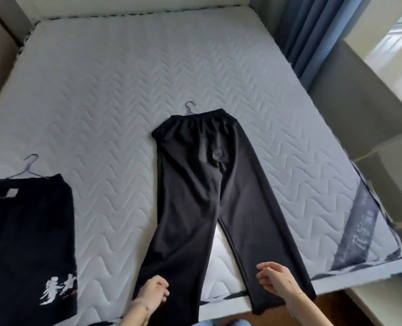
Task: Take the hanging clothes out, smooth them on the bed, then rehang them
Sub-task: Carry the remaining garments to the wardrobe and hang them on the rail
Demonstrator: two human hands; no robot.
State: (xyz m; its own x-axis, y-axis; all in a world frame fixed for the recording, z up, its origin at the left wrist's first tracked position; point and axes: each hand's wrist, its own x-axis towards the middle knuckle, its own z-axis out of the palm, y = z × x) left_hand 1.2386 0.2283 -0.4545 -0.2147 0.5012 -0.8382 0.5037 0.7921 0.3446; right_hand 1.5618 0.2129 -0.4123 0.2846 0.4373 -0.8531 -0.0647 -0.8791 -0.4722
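Black fabric runs straight away from the hands: a pair of trousers (209, 196) lies flat on the bed (89, 90), legs spread in a narrow V toward the person and the elastic waistband at the far end. The left hand (153, 293) rests on the lower part of the left trouser leg, fingers curled loosely inward; whether it pinches the cloth cannot be told. The right hand (274, 277) sits over the lower part of the right leg, fingers half bent and slack, gripping nothing that can be seen. The two hands are well apart, one on each leg, with the gap between the legs lying between them.

Beyond the hands, past the waistband, the hook of a wire hanger (190, 107) pokes out from under the trousers. Well to the left of the left hand lies a second black garment (28, 243) with white printed characters near its hem, a thin hanger (28, 167) showing at its far edge. Far off to the right of the right hand, blue curtains (306, 31) hang beside the bed.
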